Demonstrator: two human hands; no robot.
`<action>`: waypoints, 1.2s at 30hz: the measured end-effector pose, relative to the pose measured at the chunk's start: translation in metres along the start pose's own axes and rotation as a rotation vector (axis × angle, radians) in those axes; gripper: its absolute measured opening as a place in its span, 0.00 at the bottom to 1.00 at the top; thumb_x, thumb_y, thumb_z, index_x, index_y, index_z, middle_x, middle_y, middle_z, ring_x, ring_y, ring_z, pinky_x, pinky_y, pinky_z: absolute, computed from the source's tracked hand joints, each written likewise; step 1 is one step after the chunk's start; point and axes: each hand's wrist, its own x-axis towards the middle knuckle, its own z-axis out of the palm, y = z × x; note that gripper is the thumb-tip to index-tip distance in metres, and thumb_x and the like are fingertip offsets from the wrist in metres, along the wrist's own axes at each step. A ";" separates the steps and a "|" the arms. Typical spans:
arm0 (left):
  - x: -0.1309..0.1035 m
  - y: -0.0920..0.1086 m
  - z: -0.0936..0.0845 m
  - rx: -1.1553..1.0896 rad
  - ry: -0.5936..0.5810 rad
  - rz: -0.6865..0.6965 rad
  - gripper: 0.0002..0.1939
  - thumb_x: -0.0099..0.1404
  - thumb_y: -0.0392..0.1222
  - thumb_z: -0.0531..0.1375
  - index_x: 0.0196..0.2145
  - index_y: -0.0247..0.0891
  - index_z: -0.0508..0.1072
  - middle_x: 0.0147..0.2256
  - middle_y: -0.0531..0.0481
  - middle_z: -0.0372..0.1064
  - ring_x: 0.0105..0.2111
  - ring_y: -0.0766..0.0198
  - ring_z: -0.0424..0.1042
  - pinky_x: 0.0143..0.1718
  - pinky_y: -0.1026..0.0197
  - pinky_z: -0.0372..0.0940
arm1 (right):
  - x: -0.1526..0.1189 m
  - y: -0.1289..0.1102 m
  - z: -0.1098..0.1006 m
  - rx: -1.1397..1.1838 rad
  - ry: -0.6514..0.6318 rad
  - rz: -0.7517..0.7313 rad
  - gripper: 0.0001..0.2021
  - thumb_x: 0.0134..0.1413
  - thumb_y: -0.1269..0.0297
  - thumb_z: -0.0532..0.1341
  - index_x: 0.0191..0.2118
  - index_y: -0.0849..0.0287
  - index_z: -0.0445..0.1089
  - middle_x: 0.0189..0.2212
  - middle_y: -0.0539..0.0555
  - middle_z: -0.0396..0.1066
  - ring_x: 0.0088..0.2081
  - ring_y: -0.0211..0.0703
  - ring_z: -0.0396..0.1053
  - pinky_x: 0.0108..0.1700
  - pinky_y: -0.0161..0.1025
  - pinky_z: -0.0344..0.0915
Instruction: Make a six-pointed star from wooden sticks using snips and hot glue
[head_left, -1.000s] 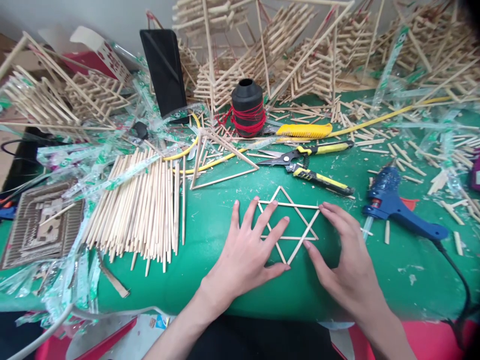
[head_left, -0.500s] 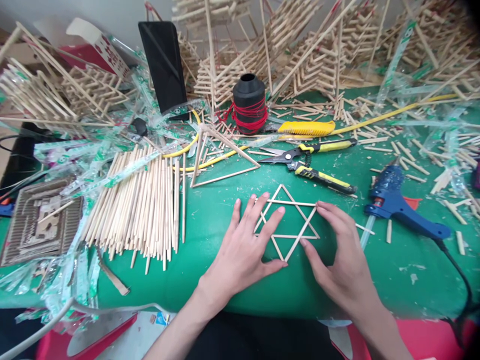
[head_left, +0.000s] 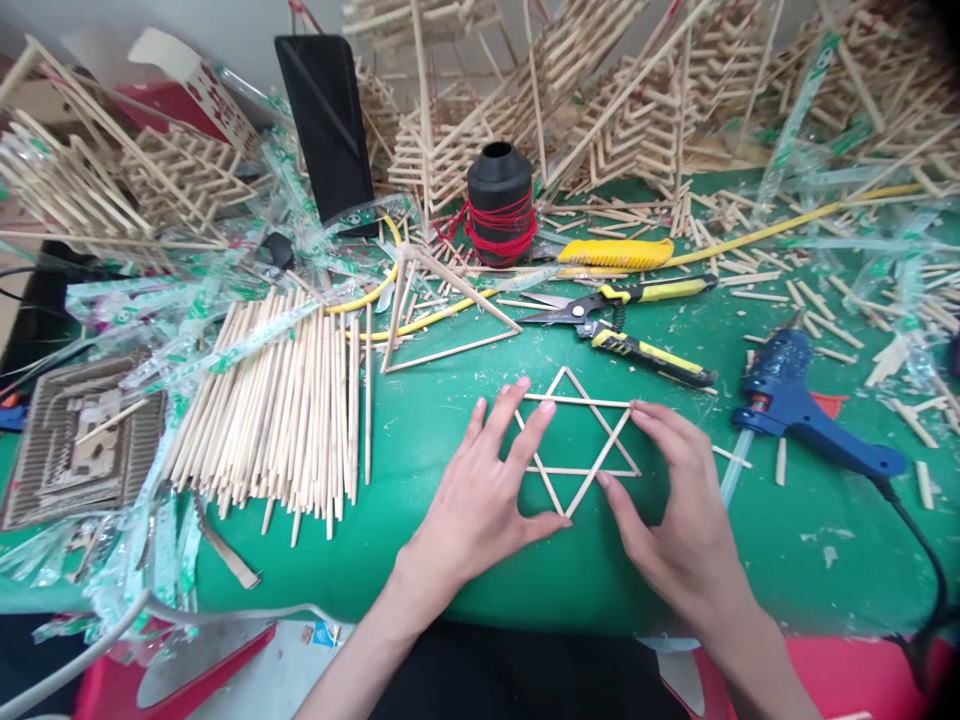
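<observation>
On the front part of the worktop (head_left: 375,575), the left hand (head_left: 480,482) is spread over the left side of the star (head_left: 598,463); the right hand (head_left: 679,495), thumb and fingers apart, touches its right side. Uneven pressure could skew the star; whether its joints are fixed cannot be told. A slip rightward could knock the glue gun (head_left: 778,375). Beyond, the shears (head_left: 583,308) lie with blades parted, liable to nick fingers.

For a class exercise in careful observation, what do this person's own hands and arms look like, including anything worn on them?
Both the left hand and right hand are bare, with no gloves, rings or bracelets visible. The forearms show no sleeves or watch. Dark clothing shows between them.
</observation>
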 end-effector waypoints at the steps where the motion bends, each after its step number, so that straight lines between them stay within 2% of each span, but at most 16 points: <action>1: 0.001 0.000 0.000 0.003 -0.005 -0.006 0.68 0.53 0.48 0.76 0.74 0.43 0.32 0.73 0.28 0.42 0.74 0.40 0.44 0.70 0.30 0.50 | 0.000 0.000 0.000 0.000 0.005 0.001 0.30 0.63 0.67 0.61 0.68 0.53 0.55 0.60 0.64 0.64 0.64 0.58 0.63 0.64 0.65 0.63; 6: 0.003 0.000 -0.001 0.001 -0.019 0.000 0.70 0.52 0.48 0.77 0.75 0.46 0.31 0.73 0.26 0.39 0.74 0.38 0.42 0.69 0.27 0.50 | 0.000 0.000 0.000 0.017 0.019 0.008 0.30 0.62 0.67 0.62 0.68 0.54 0.56 0.60 0.64 0.65 0.64 0.58 0.63 0.63 0.64 0.66; 13: 0.002 -0.003 -0.001 -0.075 -0.014 -0.041 0.75 0.50 0.48 0.78 0.74 0.54 0.24 0.74 0.26 0.30 0.73 0.34 0.44 0.64 0.28 0.60 | -0.001 0.001 0.001 0.053 0.021 0.029 0.31 0.62 0.67 0.63 0.68 0.53 0.56 0.60 0.64 0.64 0.65 0.56 0.63 0.63 0.60 0.69; 18: 0.001 0.000 0.000 -0.062 0.001 -0.056 0.76 0.49 0.47 0.79 0.74 0.52 0.26 0.74 0.25 0.31 0.73 0.33 0.45 0.64 0.28 0.61 | 0.000 0.002 0.001 0.074 0.007 0.029 0.32 0.62 0.68 0.64 0.69 0.52 0.55 0.61 0.63 0.63 0.65 0.54 0.62 0.64 0.57 0.68; 28: -0.003 0.004 0.002 -0.062 0.012 -0.074 0.74 0.51 0.48 0.78 0.74 0.54 0.27 0.75 0.28 0.29 0.73 0.33 0.45 0.63 0.28 0.62 | -0.001 0.004 0.002 0.112 -0.001 0.041 0.32 0.62 0.67 0.64 0.69 0.51 0.55 0.61 0.63 0.63 0.66 0.57 0.62 0.64 0.63 0.68; 36: -0.004 0.003 0.003 -0.031 0.024 -0.057 0.71 0.50 0.49 0.78 0.75 0.49 0.32 0.74 0.26 0.32 0.73 0.34 0.45 0.65 0.30 0.61 | -0.003 0.005 0.001 0.110 -0.001 0.037 0.33 0.61 0.67 0.64 0.69 0.51 0.55 0.61 0.62 0.63 0.66 0.57 0.62 0.64 0.61 0.68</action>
